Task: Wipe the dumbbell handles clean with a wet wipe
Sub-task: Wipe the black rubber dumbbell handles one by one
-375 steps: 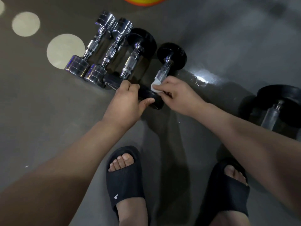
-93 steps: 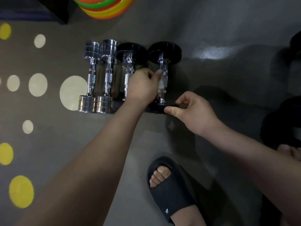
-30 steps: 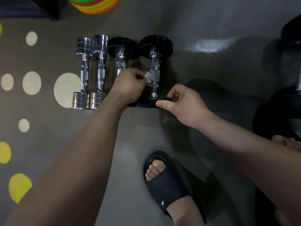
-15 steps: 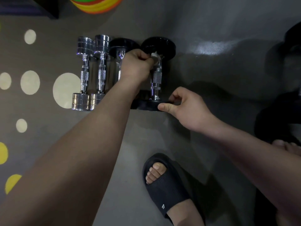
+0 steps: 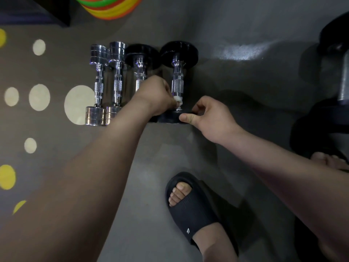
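White wet wipe (image 5: 178, 99) pinched in the left hand (image 5: 156, 95) could slip off if the right hand (image 5: 209, 118), gripping the dumbbell (image 5: 177, 86) by its end, lets it roll.

The floor (image 5: 236, 129) is rendered in dull grey, patterned down the left of the frame with round cream dots (image 5: 79, 104) and, nearer the left edge, yellow dots (image 5: 6, 176). At the top centre, a stack of discs (image 5: 109, 6) is banded orange, green and yellow. The two chrome dumbbells (image 5: 117, 84) are silver throughout. On the third dumbbell (image 5: 140, 59) and the rightmost dumbbell (image 5: 178, 53), black ends are paired with silver handles (each crossed by a finely knurled band). The wet wipe (image 5: 178, 99) is white. At lower centre, the ribbed sandal (image 5: 190, 214) is black, marked with a small white logo (image 5: 188, 231).
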Tool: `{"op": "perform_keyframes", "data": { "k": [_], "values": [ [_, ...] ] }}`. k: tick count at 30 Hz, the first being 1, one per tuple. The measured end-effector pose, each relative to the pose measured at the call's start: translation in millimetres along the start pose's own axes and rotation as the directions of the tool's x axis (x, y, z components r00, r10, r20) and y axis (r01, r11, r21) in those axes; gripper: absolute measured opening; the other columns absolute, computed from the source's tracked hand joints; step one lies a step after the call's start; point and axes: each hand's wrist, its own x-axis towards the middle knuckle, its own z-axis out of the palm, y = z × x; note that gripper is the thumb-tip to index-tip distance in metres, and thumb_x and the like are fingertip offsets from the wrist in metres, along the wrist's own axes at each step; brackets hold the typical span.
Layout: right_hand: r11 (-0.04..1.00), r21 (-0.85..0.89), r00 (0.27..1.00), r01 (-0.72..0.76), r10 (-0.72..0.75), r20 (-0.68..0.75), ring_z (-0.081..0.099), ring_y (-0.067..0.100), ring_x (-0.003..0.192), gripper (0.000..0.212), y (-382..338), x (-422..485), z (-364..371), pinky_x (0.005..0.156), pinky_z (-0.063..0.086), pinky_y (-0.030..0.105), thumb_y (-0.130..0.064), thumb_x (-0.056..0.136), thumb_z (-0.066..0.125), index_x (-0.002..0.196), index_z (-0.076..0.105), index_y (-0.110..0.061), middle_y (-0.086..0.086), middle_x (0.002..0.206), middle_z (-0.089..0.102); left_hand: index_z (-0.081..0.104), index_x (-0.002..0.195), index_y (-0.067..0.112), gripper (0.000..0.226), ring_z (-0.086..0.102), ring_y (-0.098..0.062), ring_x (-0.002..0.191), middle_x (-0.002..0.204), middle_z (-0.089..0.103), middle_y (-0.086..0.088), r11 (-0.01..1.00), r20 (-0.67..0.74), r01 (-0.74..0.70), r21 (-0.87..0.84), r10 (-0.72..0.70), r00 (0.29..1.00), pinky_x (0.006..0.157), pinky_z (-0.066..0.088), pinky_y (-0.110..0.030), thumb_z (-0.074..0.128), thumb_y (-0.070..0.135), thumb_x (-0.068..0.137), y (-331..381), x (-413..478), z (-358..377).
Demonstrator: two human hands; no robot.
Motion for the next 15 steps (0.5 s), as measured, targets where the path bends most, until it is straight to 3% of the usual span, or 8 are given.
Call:
{"op": "perform_keyframes", "data": {
  "k": [3, 7, 10, 15],
  "values": [
    [1.000, 0.006, 1.000, 0.005, -0.005, -0.007, 0.052, 0.007, 0.065, 0.042, -0.5, -3.6, 2.0, 0.056, 0.042, 0.025, -0.050, 0.077, 0.083, 0.091, 0.062, -0.017, -0.005, 0.077, 0.061, 0.068, 0.071, 0.018, 0.026, 0.067, -0.018, 0.071, 0.075, 0.072, -0.001, 0.999, -0.039, -0.031, -0.020, 0.030, 0.999, 0.063, 0.051, -0.026, 0.087, 0.035, 0.077, -2.1, -5.4, 2.6],
    [1.000, 0.024, 1.000, 0.004, -0.003, -0.026, 0.056, 0.010, 0.066, 0.035, 1.5, -1.6, 1.4, 0.061, 0.045, 0.029, -0.050, 0.085, 0.072, 0.081, 0.062, -0.017, -0.007, 0.072, 0.062, 0.077, 0.102, 0.019, 0.013, 0.072, -0.011, 0.086, 0.092, 0.076, 0.003, 0.940, -0.109, -0.130, -0.316, 0.100, 0.989, 0.082, 0.058, -0.027, 0.075, 0.023, 0.090, -15.1, -17.8, 6.0],
    [0.991, 0.130, 0.998, -0.039, 0.045, -0.042, 0.053, 0.012, 0.062, 0.039, 4.8, 6.1, 1.2, 0.062, 0.043, 0.031, -0.045, 0.092, 0.064, 0.078, 0.064, -0.009, -0.004, 0.065, 0.058, 0.075, 0.112, 0.021, 0.023, 0.065, 0.000, 0.075, 0.093, 0.074, 0.005, 0.950, -0.098, -0.150, -0.274, 0.127, 0.987, 0.066, 0.048, -0.008, 0.064, 0.013, 0.095, -23.5, -27.2, 14.5],
    [0.994, 0.106, 0.991, 0.017, -0.003, -0.133, 0.063, 0.012, 0.086, 0.023, -2.0, 20.1, 10.2, 0.078, 0.050, 0.030, -0.045, 0.091, 0.065, 0.096, 0.064, -0.023, -0.010, 0.085, 0.066, 0.077, 0.098, 0.026, 0.013, 0.061, -0.001, 0.069, 0.078, 0.069, 0.012, 0.966, -0.140, -0.169, -0.197, 0.143, 0.980, 0.057, 0.042, -0.010, 0.066, 0.020, 0.093, -20.6, -28.7, 20.2]
  ]
}}
